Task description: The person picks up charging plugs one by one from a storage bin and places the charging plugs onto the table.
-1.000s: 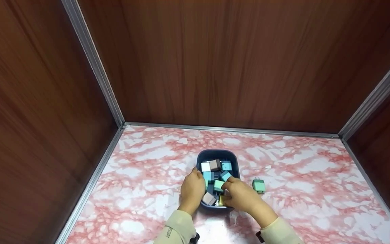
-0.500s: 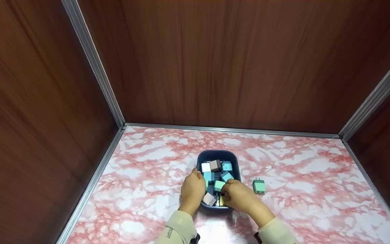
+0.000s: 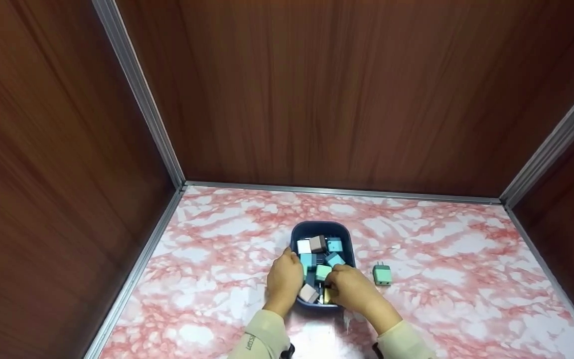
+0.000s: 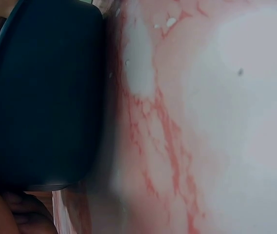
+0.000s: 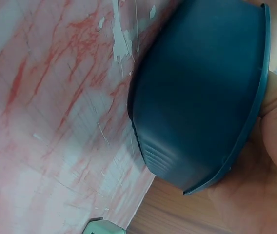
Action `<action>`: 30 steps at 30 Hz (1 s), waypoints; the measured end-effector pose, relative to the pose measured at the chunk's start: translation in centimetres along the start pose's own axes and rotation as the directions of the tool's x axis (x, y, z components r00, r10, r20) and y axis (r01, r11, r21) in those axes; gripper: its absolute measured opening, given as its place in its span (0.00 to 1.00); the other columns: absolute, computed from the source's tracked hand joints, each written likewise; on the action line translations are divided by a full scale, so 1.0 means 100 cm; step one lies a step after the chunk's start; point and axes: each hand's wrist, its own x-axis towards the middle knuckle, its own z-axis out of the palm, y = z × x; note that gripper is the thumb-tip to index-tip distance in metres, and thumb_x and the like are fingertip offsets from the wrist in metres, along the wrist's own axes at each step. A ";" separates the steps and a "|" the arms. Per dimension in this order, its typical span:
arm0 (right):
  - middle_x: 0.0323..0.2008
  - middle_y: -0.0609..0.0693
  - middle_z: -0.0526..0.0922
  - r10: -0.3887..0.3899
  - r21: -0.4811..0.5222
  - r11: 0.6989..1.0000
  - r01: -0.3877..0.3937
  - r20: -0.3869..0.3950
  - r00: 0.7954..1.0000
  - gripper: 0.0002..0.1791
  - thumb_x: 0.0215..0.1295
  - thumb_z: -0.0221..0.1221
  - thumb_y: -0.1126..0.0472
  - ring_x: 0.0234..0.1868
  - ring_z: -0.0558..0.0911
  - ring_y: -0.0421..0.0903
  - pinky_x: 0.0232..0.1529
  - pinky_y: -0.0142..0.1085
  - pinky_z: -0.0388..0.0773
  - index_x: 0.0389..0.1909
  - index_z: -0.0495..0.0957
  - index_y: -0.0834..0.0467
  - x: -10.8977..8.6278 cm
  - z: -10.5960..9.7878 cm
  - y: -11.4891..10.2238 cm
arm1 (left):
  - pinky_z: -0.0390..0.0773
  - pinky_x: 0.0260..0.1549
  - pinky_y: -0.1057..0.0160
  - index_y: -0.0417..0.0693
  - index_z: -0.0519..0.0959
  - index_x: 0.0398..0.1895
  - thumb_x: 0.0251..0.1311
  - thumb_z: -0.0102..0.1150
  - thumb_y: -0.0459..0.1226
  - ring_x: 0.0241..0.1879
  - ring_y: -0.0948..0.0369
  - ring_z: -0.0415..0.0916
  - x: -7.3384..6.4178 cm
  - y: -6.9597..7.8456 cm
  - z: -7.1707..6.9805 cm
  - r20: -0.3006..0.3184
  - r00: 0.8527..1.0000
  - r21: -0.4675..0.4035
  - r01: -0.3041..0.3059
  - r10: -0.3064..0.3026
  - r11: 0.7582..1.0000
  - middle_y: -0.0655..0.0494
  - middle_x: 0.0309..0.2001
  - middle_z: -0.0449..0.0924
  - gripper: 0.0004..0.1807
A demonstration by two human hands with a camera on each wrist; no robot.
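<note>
Dark-blue bin (image 3: 322,229), plug adapters (image 3: 317,243) inside

Bin stood on marbled table (image 3: 207,279). Left hand (image 3: 285,277) gripped its left side; right hand (image 3: 354,289) lay over its right side among adapters, grip not discernible. Green adapter (image 3: 382,275) lay outside, right.

L sleeve (image 3: 263,335) & R sleeve (image 3: 402,342): lt. beige, long, loose cuffs. Dk lettering (image 3: 250,342) on L sleeve, too sm. to read fully. Blk fitting (image 3: 288,351) at L cuff, 2nd blk fitting (image 3: 377,351) at R. L hand (image 3: 285,280) & R hand (image 3: 356,289) bare.

Glare whitens the tabletop (image 3: 319,344) short of the fingers (image 3: 337,269); beyond them, panels (image 3: 317,99) are dim; left wrist view hazy.
</note>
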 end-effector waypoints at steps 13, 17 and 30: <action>0.27 0.44 0.75 -0.023 -0.059 0.998 0.022 -0.021 1.000 0.07 0.46 0.74 0.66 0.31 0.78 0.45 0.40 0.42 0.80 0.27 0.86 0.56 0.001 0.002 -0.001 | 0.79 0.49 0.42 0.47 0.78 0.66 0.77 0.44 0.48 0.53 0.46 0.84 0.001 -0.002 0.002 0.011 1.000 0.002 0.001 -0.001 1.000 0.46 0.55 0.85 0.24; 0.25 0.44 0.74 -0.028 -0.080 0.996 0.025 -0.035 0.999 0.06 0.45 0.74 0.65 0.30 0.77 0.46 0.37 0.44 0.79 0.23 0.85 0.54 0.002 0.004 -0.001 | 0.79 0.49 0.42 0.48 0.79 0.66 0.76 0.44 0.47 0.54 0.47 0.83 0.000 -0.001 0.001 0.005 1.000 -0.001 0.014 -0.014 1.000 0.48 0.56 0.85 0.24; 0.26 0.43 0.73 -0.002 -0.078 0.997 0.003 0.013 1.000 0.06 0.45 0.73 0.64 0.30 0.76 0.45 0.40 0.44 0.78 0.23 0.84 0.53 0.004 0.009 0.001 | 0.79 0.48 0.42 0.49 0.78 0.66 0.76 0.45 0.48 0.52 0.46 0.84 0.001 -0.001 0.001 0.018 1.000 0.004 0.014 -0.014 1.000 0.47 0.55 0.85 0.24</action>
